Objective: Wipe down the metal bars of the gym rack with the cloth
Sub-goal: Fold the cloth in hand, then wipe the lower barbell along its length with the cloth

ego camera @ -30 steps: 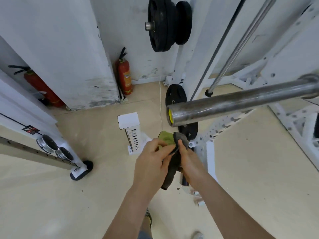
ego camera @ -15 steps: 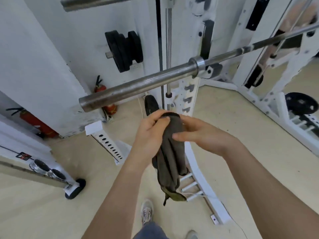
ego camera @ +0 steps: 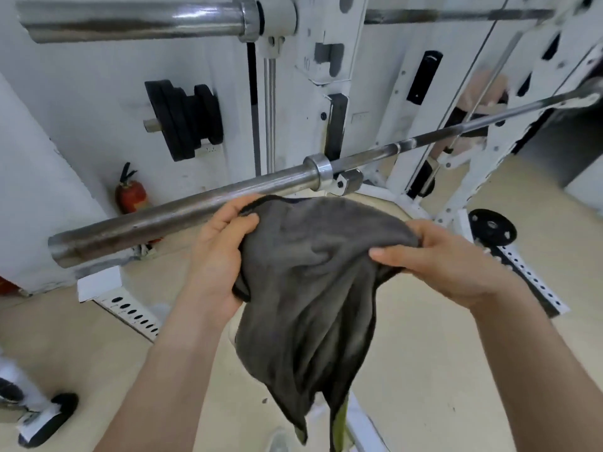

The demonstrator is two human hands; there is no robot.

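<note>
Pale gym flooring point(ego camera: 424, 370) and white walls frame my view. My left hand point(ego camera: 217, 256) pinches one top edge of the single grey cloth point(ego camera: 313, 288) between thumb and fingers; my right hand point(ego camera: 447, 259) grips the opposite edge, thumb on top. I see the cloth spread between them, hanging down just in front of the nearer of two steel barbells point(ego camera: 182, 210), apparently not touching it. A second barbell point(ego camera: 130, 22) runs overhead on the white rack point(ego camera: 326, 102). One red extinguisher point(ego camera: 130, 195) stands behind.

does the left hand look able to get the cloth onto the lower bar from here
Probably yes: the left hand already grips the cloth just in front of the lower bar, with nothing between them.
</note>
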